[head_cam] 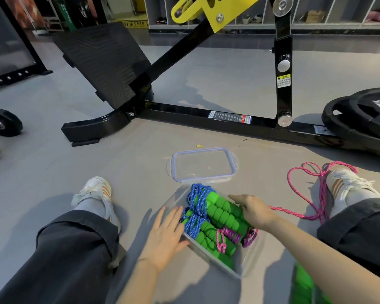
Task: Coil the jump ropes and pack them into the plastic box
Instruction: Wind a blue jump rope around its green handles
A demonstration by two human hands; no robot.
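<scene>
Two hands steady the packed box.
Left hand (166, 234) spread wide at nine o'clock braces the plastic box (235, 267); right hand (253, 210), open, presses green handles (225, 213) down.

The clear plastic box (246, 268) sits on the grey floor, turned at an angle, its walls see-through and hard to trace. Inside lie green foam handles (225, 212) with ribbed grips, side by side. A blue rope (196, 202) is bunched in loops at the far end of the box, spilling a little over the rim. A coiled pink rope (225, 236) rests across the handles nearer the near end (a purple bit lies just beside it). Another pink rope (316, 189) trails loose on the floor to the right, uncoiled, one end reaching toward the box. The box's lid (203, 164), transparent with a bluish rim, lies flat just beyond it.
</scene>
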